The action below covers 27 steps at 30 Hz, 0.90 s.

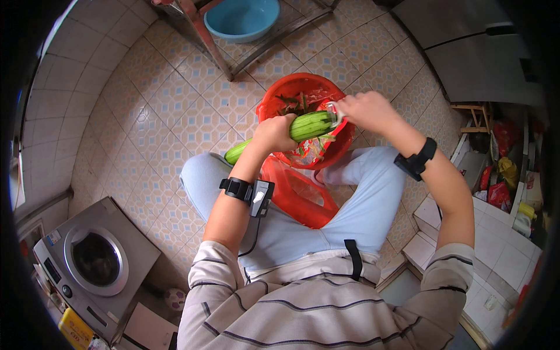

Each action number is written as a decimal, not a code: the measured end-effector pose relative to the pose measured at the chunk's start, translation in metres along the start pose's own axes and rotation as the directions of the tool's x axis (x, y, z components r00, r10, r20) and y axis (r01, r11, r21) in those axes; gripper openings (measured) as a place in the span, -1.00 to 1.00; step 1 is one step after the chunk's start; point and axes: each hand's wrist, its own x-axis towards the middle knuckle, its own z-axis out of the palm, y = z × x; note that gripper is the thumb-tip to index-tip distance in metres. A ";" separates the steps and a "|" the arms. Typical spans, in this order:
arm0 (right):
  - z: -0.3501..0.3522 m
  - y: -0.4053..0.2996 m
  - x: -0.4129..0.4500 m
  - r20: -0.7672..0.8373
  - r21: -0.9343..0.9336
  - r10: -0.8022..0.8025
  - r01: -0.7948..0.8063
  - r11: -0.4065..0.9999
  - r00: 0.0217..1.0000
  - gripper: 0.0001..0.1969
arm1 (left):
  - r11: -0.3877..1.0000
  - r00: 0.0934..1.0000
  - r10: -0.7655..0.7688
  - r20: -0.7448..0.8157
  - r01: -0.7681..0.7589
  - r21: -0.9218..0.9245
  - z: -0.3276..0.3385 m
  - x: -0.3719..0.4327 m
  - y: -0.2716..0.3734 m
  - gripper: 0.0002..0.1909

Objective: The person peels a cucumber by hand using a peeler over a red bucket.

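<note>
My left hand point(274, 133) is wrapped around the middle of a long green gourd-like vegetable point(311, 125), which slants over a red plastic bin point(302, 78). One end of the vegetable passes under my left wrist above my knee; the other end shows pale green, striped flesh. At that end my right hand point(365, 109) grips a white peeler point(337, 114), its head against the vegetable. Green peelings point(294, 104) and a plastic liner lie inside the bin. Both wrists carry black straps with small devices.
A red plastic stool or similar item point(302, 197) is between my legs. Ahead, a blue basin point(242, 19) sits by a metal-legged frame point(218, 57). A washing machine point(96, 262) stands at lower left, a ball point(175, 299) near it, a grey refrigerator point(481, 57) at upper right, and cluttered shelves point(498, 175) at right.
</note>
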 end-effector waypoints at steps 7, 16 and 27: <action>-0.013 0.024 -0.040 -0.036 0.081 0.156 -0.153 0.985 0.987 -0.70 | 0.992 0.998 -0.055 -0.007 0.054 -0.110 -0.005 0.000 -0.001 -0.50; -0.002 -0.052 0.007 -0.163 -0.031 -0.033 0.028 0.999 0.986 -0.78 | 0.985 0.997 -0.042 0.072 0.053 -0.161 0.000 0.003 -0.006 -0.50; -0.006 0.015 -0.047 -0.087 -0.137 0.133 -0.144 0.980 0.987 -0.82 | 0.963 0.996 0.011 0.092 0.015 -0.270 -0.001 0.003 -0.013 -0.47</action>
